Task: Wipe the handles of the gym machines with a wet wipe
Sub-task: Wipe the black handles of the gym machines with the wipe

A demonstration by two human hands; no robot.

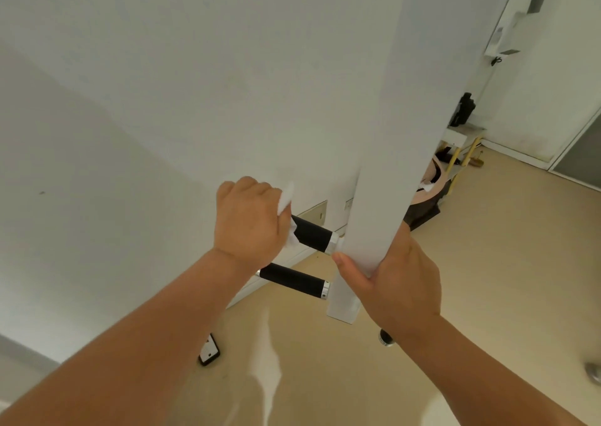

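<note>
Left hand (248, 220) closed over wet wipe (286, 198) on outer end of upper handle (313, 233). Right hand (400, 282) wrapped round white post (374, 198), steadying. Mid-wipe, likely. Next: slide toward collar, then lower handle (292, 277).

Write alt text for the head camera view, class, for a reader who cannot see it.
A person's left hand presses a white wet wipe around the upper black handle of a white gym machine post, while the right hand grips the post. A second black handle sits just below, untouched.
</note>
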